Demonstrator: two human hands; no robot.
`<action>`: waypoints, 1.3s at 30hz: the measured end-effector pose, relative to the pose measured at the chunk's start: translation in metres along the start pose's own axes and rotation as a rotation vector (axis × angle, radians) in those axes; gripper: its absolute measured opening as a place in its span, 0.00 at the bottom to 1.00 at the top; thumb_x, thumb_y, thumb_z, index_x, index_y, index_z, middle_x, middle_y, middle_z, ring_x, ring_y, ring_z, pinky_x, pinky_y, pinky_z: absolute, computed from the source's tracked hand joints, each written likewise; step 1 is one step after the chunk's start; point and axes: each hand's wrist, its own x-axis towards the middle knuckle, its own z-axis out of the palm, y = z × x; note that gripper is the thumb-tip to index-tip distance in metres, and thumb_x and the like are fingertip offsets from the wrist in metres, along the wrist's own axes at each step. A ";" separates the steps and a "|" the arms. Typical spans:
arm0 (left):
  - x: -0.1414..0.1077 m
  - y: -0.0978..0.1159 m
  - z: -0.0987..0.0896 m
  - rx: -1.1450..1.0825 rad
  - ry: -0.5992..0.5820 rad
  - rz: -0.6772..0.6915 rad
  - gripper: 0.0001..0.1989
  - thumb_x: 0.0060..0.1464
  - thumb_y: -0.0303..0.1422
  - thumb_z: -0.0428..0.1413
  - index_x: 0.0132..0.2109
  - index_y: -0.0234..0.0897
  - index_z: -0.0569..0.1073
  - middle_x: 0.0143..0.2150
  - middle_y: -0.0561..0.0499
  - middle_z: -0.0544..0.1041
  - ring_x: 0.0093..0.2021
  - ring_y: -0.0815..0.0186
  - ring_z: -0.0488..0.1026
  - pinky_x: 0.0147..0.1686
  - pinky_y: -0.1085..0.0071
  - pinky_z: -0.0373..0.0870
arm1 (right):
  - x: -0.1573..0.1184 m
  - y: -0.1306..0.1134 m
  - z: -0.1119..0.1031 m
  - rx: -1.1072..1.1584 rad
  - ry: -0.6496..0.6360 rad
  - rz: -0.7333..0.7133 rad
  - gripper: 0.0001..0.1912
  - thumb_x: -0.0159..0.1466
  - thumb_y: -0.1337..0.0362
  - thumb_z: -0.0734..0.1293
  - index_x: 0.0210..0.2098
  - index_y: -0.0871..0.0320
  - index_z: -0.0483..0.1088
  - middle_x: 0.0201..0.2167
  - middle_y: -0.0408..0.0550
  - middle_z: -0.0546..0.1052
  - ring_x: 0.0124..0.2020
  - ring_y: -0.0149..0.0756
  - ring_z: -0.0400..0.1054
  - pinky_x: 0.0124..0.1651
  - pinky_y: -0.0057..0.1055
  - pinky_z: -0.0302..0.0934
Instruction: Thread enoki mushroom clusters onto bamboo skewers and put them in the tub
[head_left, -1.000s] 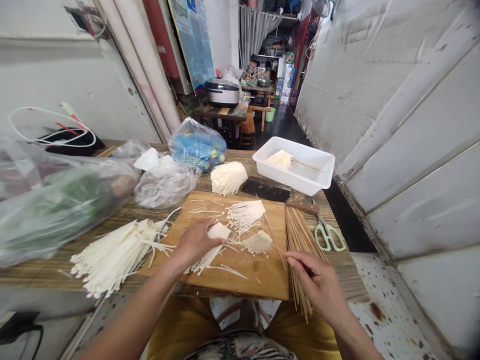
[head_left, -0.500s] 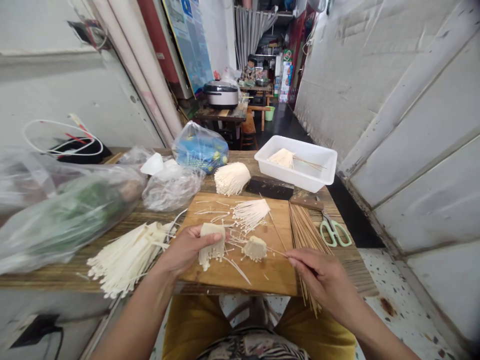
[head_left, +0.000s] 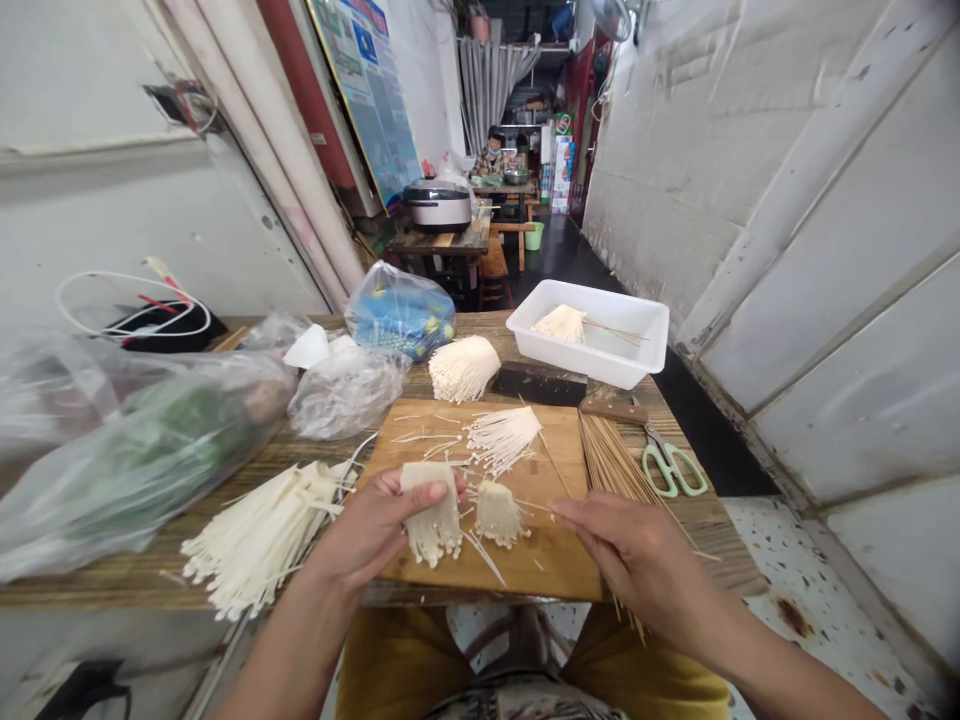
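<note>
My left hand [head_left: 379,525] is closed on a flat bunch of enoki mushrooms [head_left: 433,525], thumb across its front, caps hanging down. My right hand [head_left: 637,560] pinches a thin bamboo skewer [head_left: 536,507], which points left and carries a smaller enoki piece [head_left: 498,515] near its far end. Both are held above the wooden cutting board [head_left: 551,570]. The skewer's tip is hidden near the left hand. On the board lies a fanned enoki bunch [head_left: 504,437] on its own skewer, with loose strands around it.
Bamboo skewers [head_left: 615,450] lie right of the board, beside green-handled scissors [head_left: 671,470]. A cleaver [head_left: 536,383] is behind the board. A white tray [head_left: 585,352] holds skewered enoki. More enoki [head_left: 262,530] and plastic bags [head_left: 349,390] are leftward. A person [head_left: 493,155] sits far back.
The skewer with its small enoki piece has moved left, closer to the bunch in my left hand. My right hand has shifted slightly left. The camera view has tilted up a little.
</note>
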 end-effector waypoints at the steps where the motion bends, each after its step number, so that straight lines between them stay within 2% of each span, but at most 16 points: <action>1: 0.000 0.000 0.001 -0.001 -0.004 -0.003 0.16 0.35 0.35 0.70 0.34 0.33 0.80 0.31 0.47 0.82 0.31 0.65 0.78 0.33 0.73 0.74 | 0.000 0.000 0.000 -0.003 0.003 0.001 0.16 0.67 0.71 0.56 0.47 0.54 0.72 0.29 0.44 0.75 0.31 0.32 0.69 0.33 0.26 0.60; 7: -0.001 0.001 0.004 0.015 -0.016 -0.009 0.16 0.35 0.35 0.69 0.34 0.33 0.80 0.33 0.45 0.82 0.31 0.64 0.77 0.33 0.73 0.73 | -0.002 0.002 0.000 0.021 0.004 0.006 0.17 0.66 0.72 0.56 0.47 0.53 0.72 0.33 0.45 0.76 0.33 0.32 0.71 0.35 0.26 0.62; 17: -0.003 0.002 0.010 0.107 -0.037 0.051 0.17 0.36 0.39 0.68 0.34 0.33 0.81 0.33 0.44 0.82 0.29 0.64 0.76 0.32 0.71 0.71 | -0.004 0.005 -0.003 0.007 0.043 -0.027 0.18 0.65 0.74 0.57 0.47 0.55 0.72 0.31 0.45 0.76 0.31 0.31 0.71 0.34 0.24 0.62; 25: -0.005 0.000 0.014 0.198 -0.095 0.099 0.12 0.40 0.38 0.66 0.34 0.37 0.82 0.32 0.48 0.82 0.34 0.63 0.77 0.39 0.71 0.70 | -0.004 0.008 -0.009 0.005 0.004 -0.028 0.17 0.66 0.70 0.57 0.48 0.52 0.72 0.32 0.45 0.77 0.32 0.32 0.72 0.34 0.26 0.63; 32: -0.004 -0.003 0.016 0.256 -0.146 0.144 0.13 0.44 0.37 0.65 0.39 0.37 0.81 0.35 0.48 0.82 0.37 0.60 0.76 0.44 0.66 0.69 | -0.003 0.006 -0.013 0.055 -0.005 -0.010 0.14 0.67 0.67 0.58 0.47 0.53 0.73 0.36 0.45 0.79 0.35 0.32 0.73 0.37 0.27 0.65; 39: -0.004 -0.005 0.020 0.305 -0.132 0.140 0.12 0.43 0.37 0.65 0.37 0.37 0.81 0.34 0.49 0.82 0.33 0.63 0.75 0.37 0.69 0.70 | -0.004 0.003 -0.012 0.053 -0.024 0.022 0.15 0.67 0.67 0.58 0.47 0.53 0.73 0.36 0.45 0.80 0.35 0.33 0.74 0.38 0.28 0.65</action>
